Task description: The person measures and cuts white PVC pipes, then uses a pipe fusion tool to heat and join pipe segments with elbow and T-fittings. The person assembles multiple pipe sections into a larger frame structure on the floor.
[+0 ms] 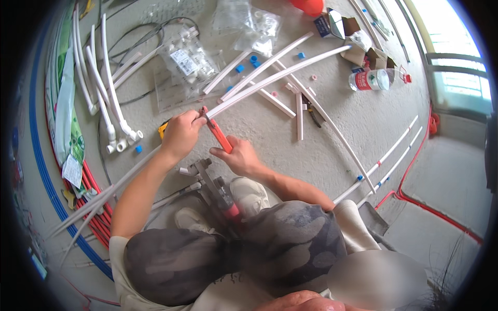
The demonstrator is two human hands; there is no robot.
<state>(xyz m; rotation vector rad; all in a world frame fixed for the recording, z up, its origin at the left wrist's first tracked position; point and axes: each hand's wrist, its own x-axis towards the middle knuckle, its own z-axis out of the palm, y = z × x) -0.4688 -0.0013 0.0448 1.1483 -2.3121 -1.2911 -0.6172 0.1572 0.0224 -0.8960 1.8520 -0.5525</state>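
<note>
My left hand (180, 133) is closed around a long white plastic pipe (280, 74), which slants away to the far right. Just beyond the fingers, the head of a red-orange pipe cutter (219, 136) sits at the pipe; whether the blade has bitten in cannot be seen. The cutter's handles are wrapped by my right hand (239, 156). Below that hand, between my shoes, stands a grey metal tool with round heads and a red part (210, 181), resembling a pipe welder. A small yellow thing (163, 128) lies half hidden behind my left hand.
Cut white pipes (282, 103), blue caps (239, 68) and pliers (313, 115) lie ahead. Elbow-ended pipes (106, 111) and clear bags (187, 65) are at left. A bottle (369, 80) and opened boxes (358, 54) lie far right. Blue pipes (47, 176) run along the left.
</note>
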